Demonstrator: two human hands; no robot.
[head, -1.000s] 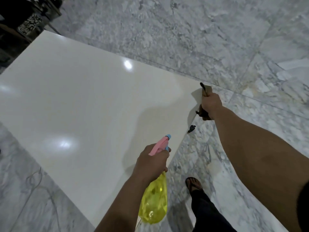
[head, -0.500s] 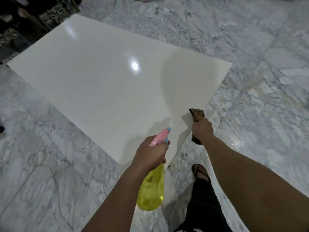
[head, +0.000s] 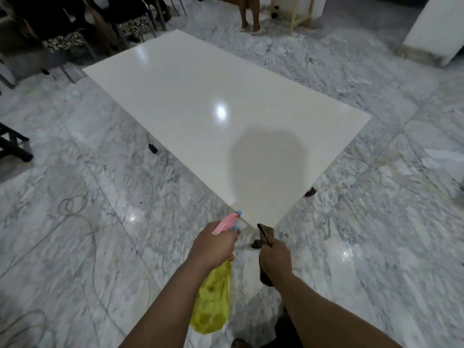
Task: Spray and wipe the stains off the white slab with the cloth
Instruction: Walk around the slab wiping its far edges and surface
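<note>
The glossy white slab (head: 200,96) lies raised slightly above the marble floor, its near corner just ahead of my hands. My left hand (head: 213,244) grips a spray bottle (head: 213,305) with a yellow body and a pink trigger head; its nozzle points at the slab's near corner. To its right, my right hand (head: 275,257) is closed on a bunched brown cloth (head: 265,234), held off the slab above the floor. My shadow falls on the slab's near part. No stains are plain to see on the surface.
Grey-veined marble floor (head: 100,247) surrounds the slab, with a thin cable (head: 72,209) lying at the left. Dark chairs (head: 62,33) stand at the far left. Another person's legs (head: 248,13) stand at the far end. A white block (head: 431,28) sits far right.
I have stepped back from the slab. The whole slab has come into view and both hands have drawn off its edge to just before the near corner, closer together.
</note>
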